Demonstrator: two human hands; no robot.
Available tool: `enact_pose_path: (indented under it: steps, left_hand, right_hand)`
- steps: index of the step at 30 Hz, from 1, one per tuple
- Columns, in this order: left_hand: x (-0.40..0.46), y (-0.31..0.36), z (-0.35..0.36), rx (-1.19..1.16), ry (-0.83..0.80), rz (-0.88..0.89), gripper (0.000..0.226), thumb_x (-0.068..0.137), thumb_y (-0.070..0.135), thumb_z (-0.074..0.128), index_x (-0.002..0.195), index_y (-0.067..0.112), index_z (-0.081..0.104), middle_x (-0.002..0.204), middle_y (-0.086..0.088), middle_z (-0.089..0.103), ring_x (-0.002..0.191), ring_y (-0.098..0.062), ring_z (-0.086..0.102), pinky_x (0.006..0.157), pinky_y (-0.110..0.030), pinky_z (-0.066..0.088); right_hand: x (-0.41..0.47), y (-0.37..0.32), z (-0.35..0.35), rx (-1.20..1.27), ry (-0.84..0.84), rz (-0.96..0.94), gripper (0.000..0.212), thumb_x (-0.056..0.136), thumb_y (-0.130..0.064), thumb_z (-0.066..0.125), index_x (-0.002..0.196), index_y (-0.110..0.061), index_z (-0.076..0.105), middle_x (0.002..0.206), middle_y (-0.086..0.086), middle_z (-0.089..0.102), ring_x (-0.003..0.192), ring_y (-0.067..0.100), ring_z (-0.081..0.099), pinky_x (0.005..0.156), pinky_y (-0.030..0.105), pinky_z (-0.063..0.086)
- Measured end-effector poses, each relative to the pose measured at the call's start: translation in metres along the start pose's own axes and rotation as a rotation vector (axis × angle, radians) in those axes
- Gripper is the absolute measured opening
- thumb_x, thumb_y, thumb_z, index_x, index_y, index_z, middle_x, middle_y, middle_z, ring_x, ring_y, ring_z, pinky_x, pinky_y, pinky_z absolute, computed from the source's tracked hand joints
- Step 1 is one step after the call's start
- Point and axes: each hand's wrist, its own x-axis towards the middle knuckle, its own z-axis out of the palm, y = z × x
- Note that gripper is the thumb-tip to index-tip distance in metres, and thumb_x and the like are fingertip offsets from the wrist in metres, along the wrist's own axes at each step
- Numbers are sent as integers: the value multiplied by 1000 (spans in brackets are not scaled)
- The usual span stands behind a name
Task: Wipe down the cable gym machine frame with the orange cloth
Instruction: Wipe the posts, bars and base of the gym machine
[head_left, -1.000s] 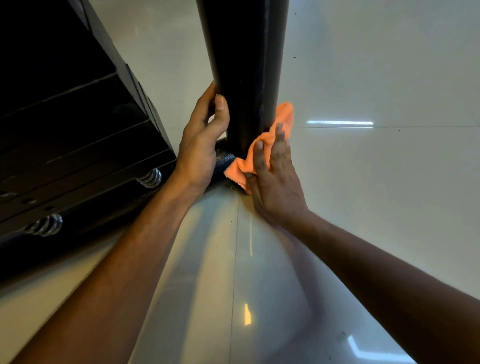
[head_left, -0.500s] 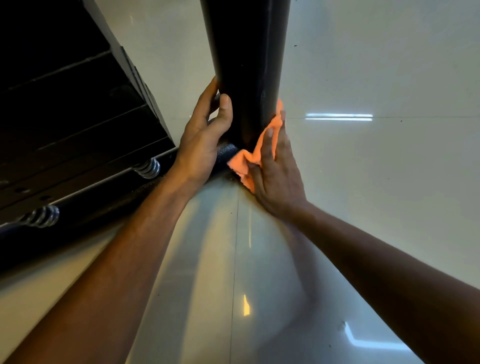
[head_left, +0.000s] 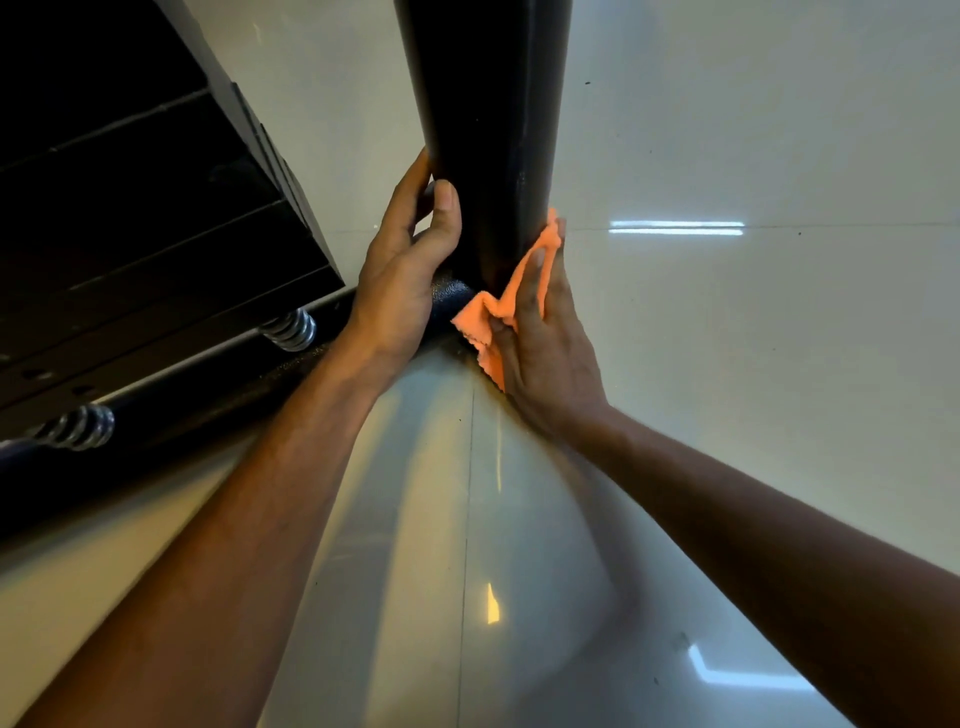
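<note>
Both hands low at centre frame, either side of the black upright steel post of the cable gym machine frame (head_left: 488, 130). Left hand (head_left: 402, 275) wrapped round the post's left face, thumb laid up the front, fingers curled behind. Right hand (head_left: 545, 343) flat, fingers straight, pressing the crumpled orange microfibre cloth (head_left: 491, 317) against the post's lower right side, just above its foot; cloth's scalloped edge hanging down past the palm. Stack of black weight plates (head_left: 130, 218) filling the upper left. Beneath, two chrome coil springs (head_left: 291, 330) on a black base rail (head_left: 208, 405), running toward the post's foot. Glossy pale tiled floor (head_left: 727, 364) everywhere else: thin grout lines, streaks of reflected ceiling light at right and lower right, a small warm glint at lower centre.
</note>
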Motion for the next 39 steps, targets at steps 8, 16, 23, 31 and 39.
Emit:
enact_pose_path:
  steps: [8,16,23,31,39]
  left_hand:
    - [-1,4,1,4,-4,-2,49,117,30,43,163,15,41,160,3,54,149,-7,47,122,-25,39]
    - [-1,1,1,-3,-3,-30,48,116,32,44,161,13,44,159,0,56,146,-9,51,120,-30,44]
    - [-2,2,3,6,40,-62,48,115,34,47,158,13,49,155,-2,60,145,-12,54,123,-36,43]
    - [-39,-10,12,222,83,-60,58,111,36,58,165,31,39,160,14,51,145,-3,50,119,-29,45]
    - [-89,14,16,706,36,-14,41,108,35,57,146,21,64,148,4,61,138,-11,55,116,-40,46]
  right_hand:
    - [36,-26,-12,182,193,75,89,116,-41,48,166,-4,-15,176,32,-5,167,43,4,132,45,30]
    - [11,-1,-10,121,7,-13,101,115,-29,55,160,-46,-33,178,22,-20,168,30,-7,130,50,33]
    - [12,-9,-29,193,26,83,82,116,-29,52,172,-31,-7,181,12,12,165,28,25,119,25,44]
    - [-6,-15,-62,140,45,199,59,110,-28,56,167,-17,41,129,9,69,111,24,68,95,35,56]
    - [-43,-56,-116,87,-208,315,59,115,-46,48,168,-24,38,166,5,49,152,22,47,118,34,43]
